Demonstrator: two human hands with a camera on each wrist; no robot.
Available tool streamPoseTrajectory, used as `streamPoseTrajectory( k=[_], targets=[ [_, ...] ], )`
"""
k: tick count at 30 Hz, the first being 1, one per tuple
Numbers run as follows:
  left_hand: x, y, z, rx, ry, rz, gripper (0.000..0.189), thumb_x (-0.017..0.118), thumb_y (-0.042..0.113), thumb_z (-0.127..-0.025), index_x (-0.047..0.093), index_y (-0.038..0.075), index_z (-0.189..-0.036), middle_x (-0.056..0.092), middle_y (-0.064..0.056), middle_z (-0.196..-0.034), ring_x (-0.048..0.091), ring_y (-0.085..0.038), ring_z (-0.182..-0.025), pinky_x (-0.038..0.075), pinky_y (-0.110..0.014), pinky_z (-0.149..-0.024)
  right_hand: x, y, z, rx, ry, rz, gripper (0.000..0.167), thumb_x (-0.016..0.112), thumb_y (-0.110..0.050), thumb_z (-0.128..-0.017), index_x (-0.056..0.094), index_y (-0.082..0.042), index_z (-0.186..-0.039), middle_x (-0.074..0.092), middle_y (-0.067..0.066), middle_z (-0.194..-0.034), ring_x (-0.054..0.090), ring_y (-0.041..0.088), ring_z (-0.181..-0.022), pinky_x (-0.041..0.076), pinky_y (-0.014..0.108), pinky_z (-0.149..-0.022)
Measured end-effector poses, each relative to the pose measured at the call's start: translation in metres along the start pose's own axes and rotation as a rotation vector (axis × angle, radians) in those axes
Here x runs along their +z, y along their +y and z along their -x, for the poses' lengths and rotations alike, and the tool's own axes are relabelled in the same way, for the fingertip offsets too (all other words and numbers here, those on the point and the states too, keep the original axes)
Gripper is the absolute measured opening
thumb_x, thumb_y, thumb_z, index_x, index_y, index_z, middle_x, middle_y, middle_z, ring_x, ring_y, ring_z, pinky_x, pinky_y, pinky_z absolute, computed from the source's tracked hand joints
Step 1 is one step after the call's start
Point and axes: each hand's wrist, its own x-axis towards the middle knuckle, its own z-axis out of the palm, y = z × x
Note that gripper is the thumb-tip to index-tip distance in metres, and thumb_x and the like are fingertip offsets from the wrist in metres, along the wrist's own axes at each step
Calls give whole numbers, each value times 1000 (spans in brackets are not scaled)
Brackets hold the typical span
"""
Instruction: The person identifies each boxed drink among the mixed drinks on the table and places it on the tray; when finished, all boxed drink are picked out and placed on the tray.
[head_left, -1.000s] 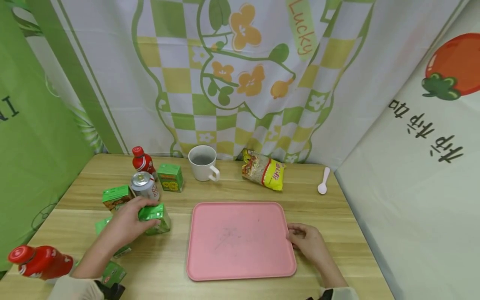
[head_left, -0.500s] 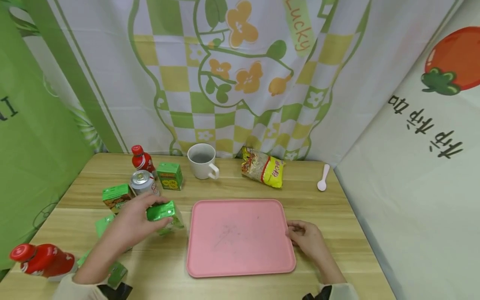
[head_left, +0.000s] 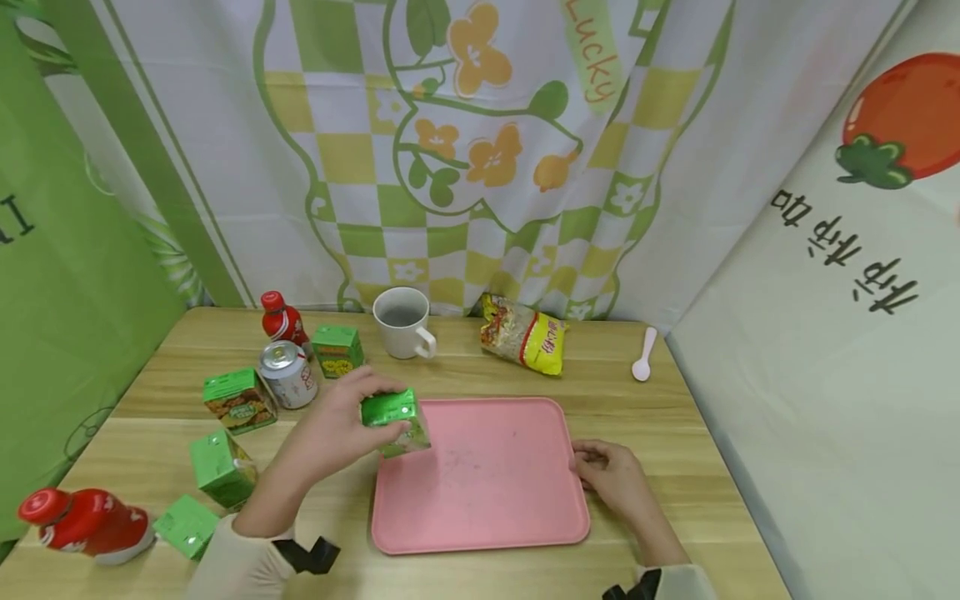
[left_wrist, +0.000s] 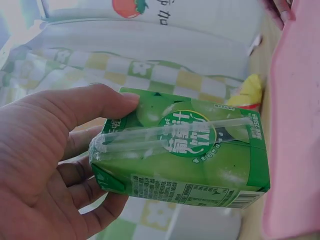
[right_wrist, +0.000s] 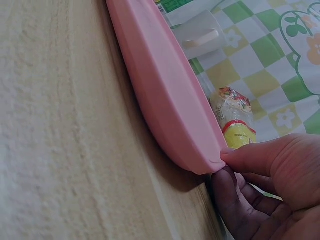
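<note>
My left hand point(head_left: 341, 425) grips a green juice box point(head_left: 397, 421) from its left side, over the left edge of the pink tray point(head_left: 487, 483). In the left wrist view the juice box point(left_wrist: 185, 145) shows grape pictures, white lettering and a clear wrapped straw on its side; the thumb presses one face and the fingers curl behind. On the tray's right edge, my right hand point(head_left: 611, 475) pinches the rim between thumb and fingers. The right wrist view shows the thumb on top of the tray rim point(right_wrist: 170, 90) and a finger beneath it. The tray bears nothing but faint dark marks.
Left of the tray stand several juice boxes point(head_left: 240, 400), a silver can point(head_left: 288, 375) and two red bottles point(head_left: 97, 525). Along the back are a white mug point(head_left: 402, 321), a yellow-labelled food bag point(head_left: 522, 333) and a pink spoon point(head_left: 644, 354). Curtains enclose the wooden table point(head_left: 675, 467).
My left hand has carried the juice box right, from beside the can to over the tray's left edge. The right hand stays at the tray's rim.
</note>
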Motion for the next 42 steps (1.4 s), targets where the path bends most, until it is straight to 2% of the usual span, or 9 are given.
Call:
streamPoseTrajectory(
  k=[4, 8, 13, 18, 25, 30, 42],
  targets=[
    [16, -6, -15, -12, -54, -25, 40, 87, 21, -81, 73, 13, -118, 63, 3, -108, 58, -15, -92, 52, -37, -78, 0, 0, 1, -6, -3, -9, 29, 72, 0, -91, 69, 8, -119, 69, 14, -98, 71, 25, -89, 59, 31, -71],
    [28, -13, -29, 24, -95, -74, 41, 87, 22, -78, 74, 11, -116, 63, 2, -108, 57, -16, -91, 51, -35, -77, -1, 0, 1, -5, 5, -7, 29, 73, 1, -91, 69, 8, -119, 70, 13, -98, 71, 25, -89, 59, 31, -71],
    [36, -22, -37, 27, -129, -122, 42, 88, 23, -76, 74, 14, -114, 61, 3, -109, 56, -17, -89, 50, -34, -72, 1, -1, 2, 5, 4, -18, 29, 72, 1, -91, 69, 8, -120, 70, 13, -98, 71, 26, -89, 60, 32, -71],
    [38, -28, -41, 3, -164, -146, 42, 88, 25, -77, 74, 16, -116, 61, 2, -110, 57, -18, -91, 50, -36, -75, 1, -1, 1, 4, 13, -9, 28, 72, 1, -91, 69, 8, -118, 70, 12, -97, 71, 25, -88, 59, 32, -70],
    [37, -34, -46, 9, -174, -137, 42, 88, 24, -77, 74, 15, -115, 61, -1, -111, 57, -18, -90, 50, -36, -75, 0, 0, -1, 8, 22, 31, 27, 73, 0, -91, 71, 5, -118, 70, 10, -96, 69, 21, -85, 59, 30, -69],
    [40, -37, -49, -5, -195, -146, 42, 88, 25, -77, 74, 16, -116, 61, -1, -112, 58, -19, -92, 52, -37, -77, 1, 0, 1, 28, 20, 7, 27, 72, 0, -92, 70, 6, -118, 69, 11, -97, 69, 22, -86, 59, 30, -70],
    [43, -45, -52, 22, -202, -165, 40, 87, 21, -77, 74, 13, -114, 60, 0, -106, 57, -18, -88, 50, -36, -73, 2, 0, 1, 31, 27, -7, 25, 72, 1, -91, 71, 4, -117, 69, 10, -94, 70, 22, -85, 59, 31, -69]
  ],
)
